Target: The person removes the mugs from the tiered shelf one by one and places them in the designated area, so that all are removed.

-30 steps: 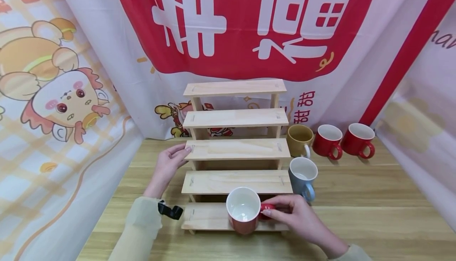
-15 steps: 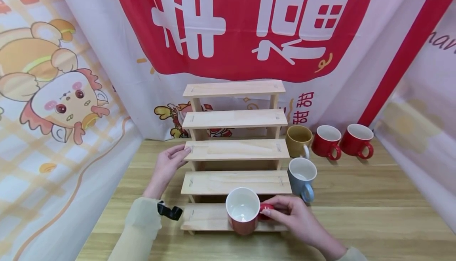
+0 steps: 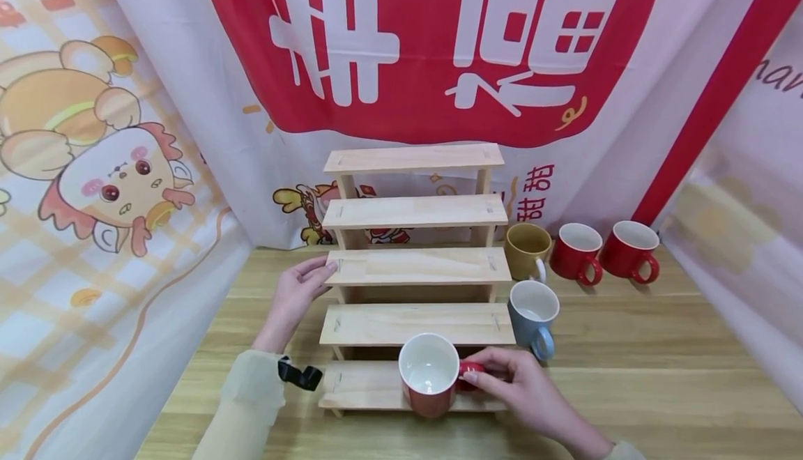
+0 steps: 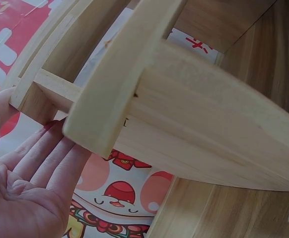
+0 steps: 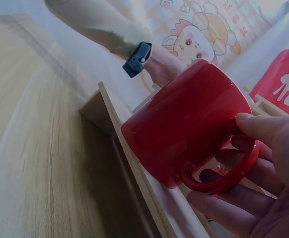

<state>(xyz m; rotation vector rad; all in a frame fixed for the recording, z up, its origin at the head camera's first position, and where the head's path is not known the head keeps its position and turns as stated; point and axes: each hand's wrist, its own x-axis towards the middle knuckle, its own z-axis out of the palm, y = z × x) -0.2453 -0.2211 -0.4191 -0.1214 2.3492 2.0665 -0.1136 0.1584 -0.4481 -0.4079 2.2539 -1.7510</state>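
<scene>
A red mug point(image 3: 429, 399) with a white inside stands upright over the lowest board of a stepped wooden display rack point(image 3: 414, 265). My right hand point(image 3: 523, 385) holds it by its red handle, which points right. In the right wrist view, the thumb lies on top of the handle point(image 5: 224, 182) and fingers pass through and under it; the mug's base is right at the board. At the rack's left side, my left hand point(image 3: 296, 296) grips the end of the middle board, thumb above. The left wrist view shows the fingers point(image 4: 50, 166) reaching beneath the board end.
Right of the rack stand a light blue mug point(image 3: 533, 303) and a mustard mug point(image 3: 525, 245), both close against it. Two more mugs, a red mug point(image 3: 576, 254) and another red mug point(image 3: 629, 251), stand further right. Printed cloth point(image 3: 433, 49) hangs behind the wooden table point(image 3: 627, 348).
</scene>
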